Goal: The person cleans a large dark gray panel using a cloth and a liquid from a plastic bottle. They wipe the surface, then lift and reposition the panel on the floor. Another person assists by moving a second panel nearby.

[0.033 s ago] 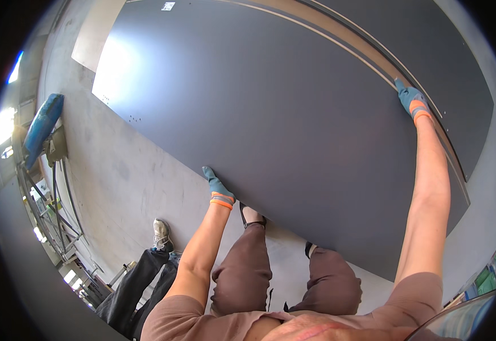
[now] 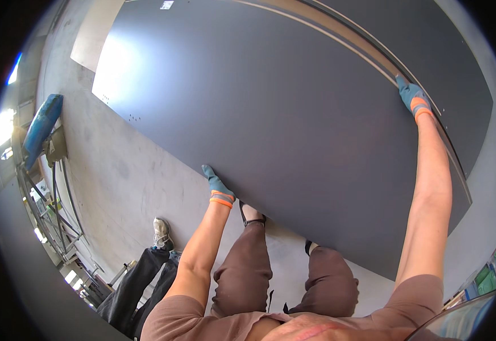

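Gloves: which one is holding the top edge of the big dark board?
The right hand. Its glove grips the far upper edge of the board, arm stretched out. The left hand grips the near lower edge, just above the knees.

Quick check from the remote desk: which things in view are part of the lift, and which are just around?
In hand:
- large dark panel
- left hand, gloved, gripping the panel's lower edge
- right hand, gloved, gripping its upper edge

Just about:
- second dark panel behind
- blue roll on a metal rack
- another person's leg and shoe
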{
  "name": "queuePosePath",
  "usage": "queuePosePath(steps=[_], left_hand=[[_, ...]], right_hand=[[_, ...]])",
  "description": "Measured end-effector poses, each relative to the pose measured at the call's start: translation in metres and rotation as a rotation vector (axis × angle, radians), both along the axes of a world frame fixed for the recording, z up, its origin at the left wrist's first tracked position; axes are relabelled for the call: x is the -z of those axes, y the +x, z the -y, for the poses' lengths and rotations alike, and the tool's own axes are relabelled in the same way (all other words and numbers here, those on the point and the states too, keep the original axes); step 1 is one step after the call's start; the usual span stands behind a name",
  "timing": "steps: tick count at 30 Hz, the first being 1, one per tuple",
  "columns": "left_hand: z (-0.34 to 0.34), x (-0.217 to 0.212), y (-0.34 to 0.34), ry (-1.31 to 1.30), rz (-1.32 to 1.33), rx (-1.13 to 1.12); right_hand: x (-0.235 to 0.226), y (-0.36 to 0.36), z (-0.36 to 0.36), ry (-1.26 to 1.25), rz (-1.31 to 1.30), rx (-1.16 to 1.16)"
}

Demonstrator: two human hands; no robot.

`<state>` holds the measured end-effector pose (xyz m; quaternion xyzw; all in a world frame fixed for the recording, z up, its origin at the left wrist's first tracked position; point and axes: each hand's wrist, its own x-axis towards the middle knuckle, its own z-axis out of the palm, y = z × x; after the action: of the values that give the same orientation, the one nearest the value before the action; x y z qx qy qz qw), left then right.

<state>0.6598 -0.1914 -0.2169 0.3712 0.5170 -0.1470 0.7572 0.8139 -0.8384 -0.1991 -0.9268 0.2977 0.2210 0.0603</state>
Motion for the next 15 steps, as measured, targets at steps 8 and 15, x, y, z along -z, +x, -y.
queuePosePath(steps=[8, 15], left_hand=[[0.014, -0.103, -0.03, 0.062, -0.117, 0.021], [0.029, -0.219, -0.068, 0.072, -0.108, 0.043]], right_hand=[[-0.14, -0.025, 0.005, -0.039, 0.048, 0.013], [-0.294, -0.069, 0.008, -0.062, 0.114, -0.039]])
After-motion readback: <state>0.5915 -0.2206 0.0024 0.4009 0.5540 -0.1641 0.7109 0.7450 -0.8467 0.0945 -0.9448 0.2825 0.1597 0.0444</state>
